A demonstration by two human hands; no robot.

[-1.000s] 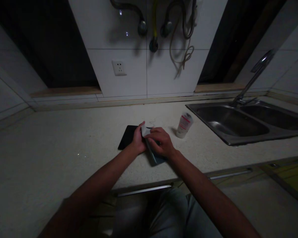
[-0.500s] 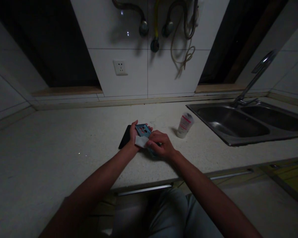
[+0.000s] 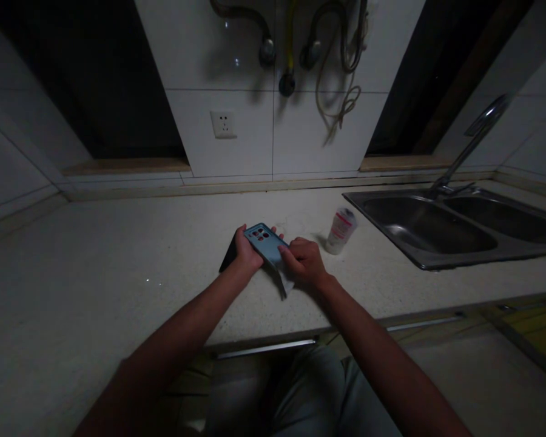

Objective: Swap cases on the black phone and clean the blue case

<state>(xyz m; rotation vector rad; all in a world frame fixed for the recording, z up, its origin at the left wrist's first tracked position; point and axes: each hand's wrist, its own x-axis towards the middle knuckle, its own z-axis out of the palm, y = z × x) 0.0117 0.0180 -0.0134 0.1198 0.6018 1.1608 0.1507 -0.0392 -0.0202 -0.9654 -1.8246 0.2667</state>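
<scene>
A blue-grey phone case [image 3: 267,241] with camera cutouts at its upper left lies slanted in my left hand [image 3: 249,250]; the fingers hold it from below and along its edges. At the case's lower right is my right hand [image 3: 304,261], closed on a pale wipe [image 3: 287,281], its thumb pressed against the case. Part of the wipe hangs below the case's lower end. Behind my left hand, a flat dark object [image 3: 229,255] rests on the counter, mostly covered, so its kind is unclear.
A clear plastic cup [image 3: 341,230] with pink print stands on the pale counter [image 3: 118,261] to the right of my hands. Farther right is a double steel sink [image 3: 421,264] with a tall faucet [image 3: 471,136]. Pipes and a wall socket [image 3: 223,124] are on the tiled wall.
My right hand has slid the wipe from across the case toward its lower right end. More of the case's back now shows, and the wipe hangs down.
</scene>
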